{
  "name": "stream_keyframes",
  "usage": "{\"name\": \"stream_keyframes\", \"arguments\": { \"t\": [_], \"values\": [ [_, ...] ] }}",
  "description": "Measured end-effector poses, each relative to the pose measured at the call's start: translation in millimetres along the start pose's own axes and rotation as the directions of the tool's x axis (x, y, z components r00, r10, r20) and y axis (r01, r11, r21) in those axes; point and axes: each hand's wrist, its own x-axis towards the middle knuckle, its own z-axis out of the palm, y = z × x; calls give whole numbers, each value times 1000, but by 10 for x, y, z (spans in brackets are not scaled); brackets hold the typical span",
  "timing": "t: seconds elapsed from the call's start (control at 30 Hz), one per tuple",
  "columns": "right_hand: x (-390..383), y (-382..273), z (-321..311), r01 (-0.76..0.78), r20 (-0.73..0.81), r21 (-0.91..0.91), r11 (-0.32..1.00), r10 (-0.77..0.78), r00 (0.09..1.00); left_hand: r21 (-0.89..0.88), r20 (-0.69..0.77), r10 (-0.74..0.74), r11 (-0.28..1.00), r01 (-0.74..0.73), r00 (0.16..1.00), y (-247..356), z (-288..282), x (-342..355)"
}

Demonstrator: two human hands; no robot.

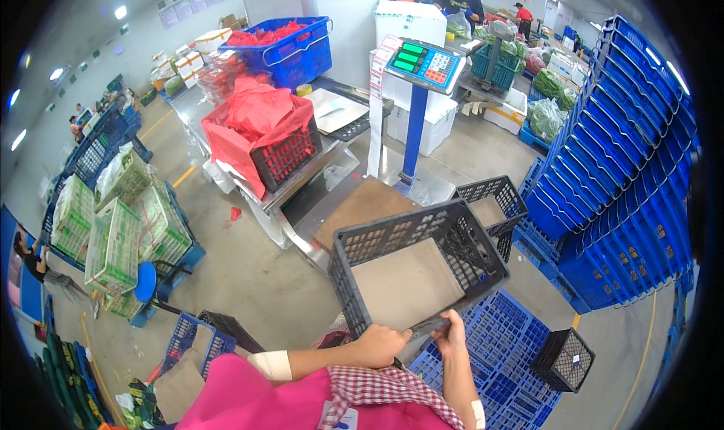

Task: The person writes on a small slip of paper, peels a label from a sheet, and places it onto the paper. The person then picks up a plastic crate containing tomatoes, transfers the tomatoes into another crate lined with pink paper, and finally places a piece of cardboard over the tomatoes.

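A black plastic crate [348, 283] with latticed walls is tilted in front of me, its inside facing up. A flat sheet of brown cardboard [407, 283] lies on its bottom. My left hand [379, 345] is closed at the crate's near rim, left of its middle. Farther right along the same rim, my right hand [452, 333] grips with its fingers bent over the edge. Beyond the crate stands a platform scale with a brown board [366, 210] on its plate and a lit display [422, 62] on a blue post.
Right of the scale stands another black crate [511, 213]. Tall nested blue crates [603, 151] lean at the right. A blue pallet [490, 355] lies below my right hand, with a small black crate [564, 361] on it. Left, a metal table bears a crate of red bags [260, 117].
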Motion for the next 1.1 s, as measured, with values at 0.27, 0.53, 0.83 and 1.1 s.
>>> {"name": "stream_keyframes", "arguments": {
  "t": [0.27, 0.53, 0.83, 1.1],
  "values": [
    [1318, 250, 742, -40, 48, -254, 966, 54, 997, -90, -71, -258, 964, 251, 964, -1180, 280, 138],
    [2402, 180, 1380, -9, 43, -277, 961, 21, 999, -149, -130, -195, 973, 175, 972, -2284, 429, 700],
    [3023, 117, 1678, -7, -255, -186, 983, -42, 966, -175, -102, -87, 982, 68, 991, -2676, -135, 800],
    [2125, 75, 1511, 309, -216, -631, 711, -544, 811, -171, -830, -260, 961, 218, 494, -3722, -2055, -647]
  ]
}}
